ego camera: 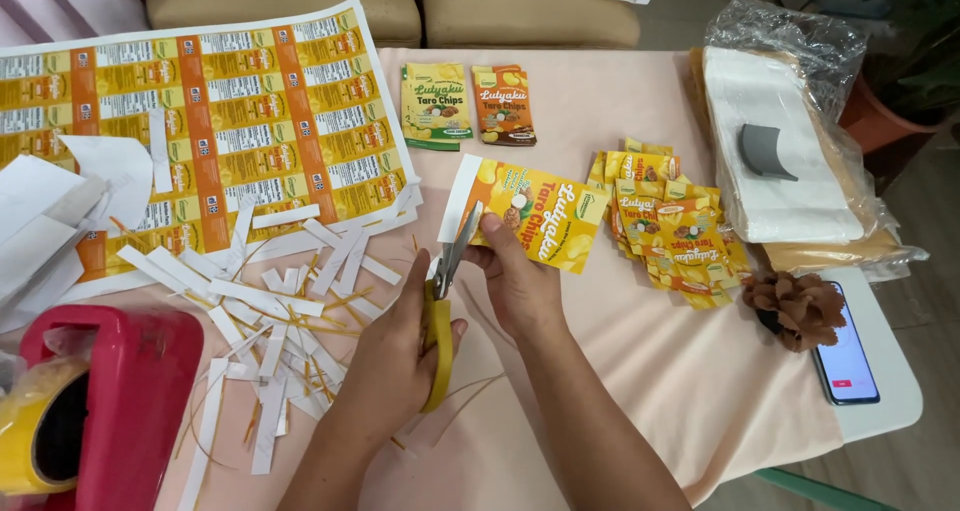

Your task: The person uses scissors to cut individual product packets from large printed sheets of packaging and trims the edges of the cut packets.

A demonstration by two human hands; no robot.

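Note:
My left hand [392, 356] grips yellow-handled scissors [445, 291], whose open blades point up and away at the white left margin of a yellow printed label [545, 216]. My right hand [515, 281] pinches that label by its lower edge and holds it just above the pink tablecloth [640, 371]. A pile of cut yellow labels [670, 221] lies just right of the held one. Many white and yellow paper trimmings [270, 321] are scattered left of my left hand.
A large uncut sheet of labels [210, 111] lies at the back left. Two small pouches [468, 103] lie at the back centre. At the right: a bagged stack of white sheets [780, 141], a brown fabric flower [800, 309], a phone [848, 361]. A red tape dispenser [110, 401] stands front left.

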